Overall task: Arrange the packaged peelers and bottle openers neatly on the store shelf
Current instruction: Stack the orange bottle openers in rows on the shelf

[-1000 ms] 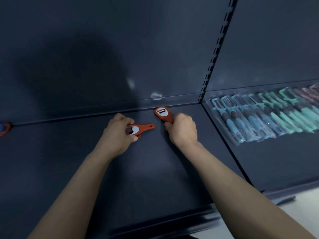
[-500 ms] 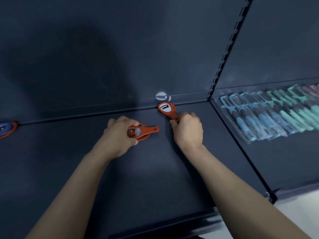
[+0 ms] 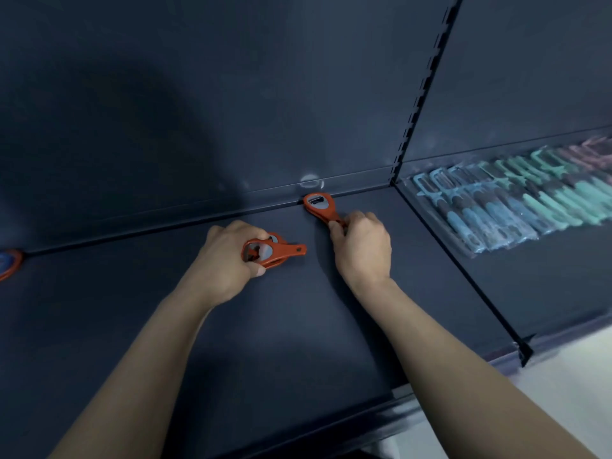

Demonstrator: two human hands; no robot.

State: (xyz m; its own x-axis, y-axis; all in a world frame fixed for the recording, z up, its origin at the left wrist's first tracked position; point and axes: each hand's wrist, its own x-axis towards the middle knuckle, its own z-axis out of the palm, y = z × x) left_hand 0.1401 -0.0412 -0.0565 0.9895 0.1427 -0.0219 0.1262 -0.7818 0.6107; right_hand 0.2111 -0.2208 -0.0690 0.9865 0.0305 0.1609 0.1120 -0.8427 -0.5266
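Left grip (image 3: 228,260) grasps stacked orange openers (image 3: 281,251), handles pointing right. Right grip (image 3: 362,250) pinches another opener (image 3: 319,207) by its handle, head toward back panel (image 3: 231,127).

Slotted upright (image 3: 420,104) taken as landmark; it is set at the back, between two shelf bays.

Left of the upright: the shelf (image 3: 231,342), with the back panel (image 3: 231,94) behind it. One bottle opener (image 3: 318,207) is laid on the shelf near the upright's foot, head at the base of the back panel, handle pinched in the right grip (image 3: 361,250) nearer the front.

Farther left of the upright, overlapped bottle openers (image 3: 275,251) are held in the left grip (image 3: 228,260), handles pointed toward the upright.

Far left of the upright, at the frame edge, another opener (image 3: 10,263) is seen by the back line.

Right of the upright: packaged peelers (image 3: 516,203) are laid in an overlapping row along the back of the neighbouring shelf (image 3: 530,286).
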